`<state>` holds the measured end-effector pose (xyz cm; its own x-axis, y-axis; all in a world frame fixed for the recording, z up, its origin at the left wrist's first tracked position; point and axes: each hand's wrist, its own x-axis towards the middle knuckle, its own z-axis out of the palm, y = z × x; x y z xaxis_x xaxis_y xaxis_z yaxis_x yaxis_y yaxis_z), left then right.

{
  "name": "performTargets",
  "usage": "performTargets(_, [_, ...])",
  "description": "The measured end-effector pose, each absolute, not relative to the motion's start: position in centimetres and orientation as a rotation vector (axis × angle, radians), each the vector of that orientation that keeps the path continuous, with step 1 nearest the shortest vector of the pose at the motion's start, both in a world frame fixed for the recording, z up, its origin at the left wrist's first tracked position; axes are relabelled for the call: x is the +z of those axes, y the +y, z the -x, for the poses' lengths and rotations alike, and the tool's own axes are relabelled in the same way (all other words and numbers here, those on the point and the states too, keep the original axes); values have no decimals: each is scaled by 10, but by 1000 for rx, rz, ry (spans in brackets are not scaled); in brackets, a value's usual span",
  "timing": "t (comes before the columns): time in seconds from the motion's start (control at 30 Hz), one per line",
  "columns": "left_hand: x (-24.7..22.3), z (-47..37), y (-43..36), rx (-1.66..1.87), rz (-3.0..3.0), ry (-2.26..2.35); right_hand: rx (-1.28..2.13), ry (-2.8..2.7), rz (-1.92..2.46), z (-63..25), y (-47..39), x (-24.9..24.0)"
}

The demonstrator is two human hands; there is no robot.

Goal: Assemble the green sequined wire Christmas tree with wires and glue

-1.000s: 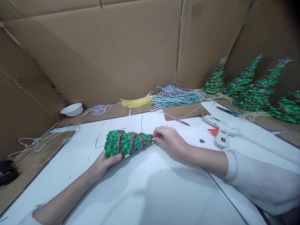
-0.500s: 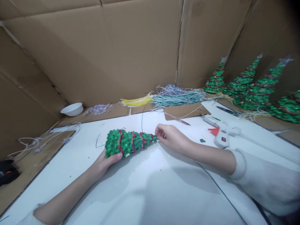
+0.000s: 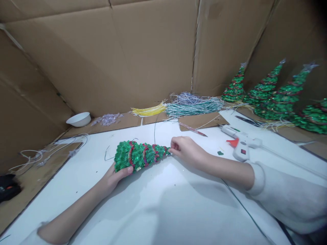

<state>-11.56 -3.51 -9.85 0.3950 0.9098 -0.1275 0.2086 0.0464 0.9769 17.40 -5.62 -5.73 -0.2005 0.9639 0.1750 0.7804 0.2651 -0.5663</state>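
Observation:
A small green beaded Christmas tree (image 3: 139,156) with red garland lies on its side above the white table, its tip toward the right. My left hand (image 3: 116,177) grips the wide base from below, the thumb pressed on the near side. At the narrow tip, my right hand (image 3: 180,146) is closed in a pinch, thumb and forefinger together on the tip. Whether a wire end is also between those fingers is hidden. Under my right forearm a dark green wire (image 3: 240,202) runs down to the table's near edge.
A glue gun (image 3: 241,144) with a red trigger lies at right. Several finished trees (image 3: 281,92) stand behind it. Wire bundles (image 3: 194,108), a pencil (image 3: 193,129), clear plastic pieces (image 3: 108,119) and a white bowl (image 3: 78,119) line the back. Cardboard walls (image 3: 153,51) enclose the table.
My right hand has shifted slightly at the tree's tip, and its fingers are more curled. The tree and my left hand stay in place.

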Motion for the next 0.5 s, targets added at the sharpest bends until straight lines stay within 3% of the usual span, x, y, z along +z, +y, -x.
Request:
performTargets(0.3, [-100,118,-37,716,-1458,1051,491,-2242,1525,-179,-61,-45])
performTargets(0.5, [-98,117,-37,682,-1442,1049,576,-2076,1496,-178,-59,-51])
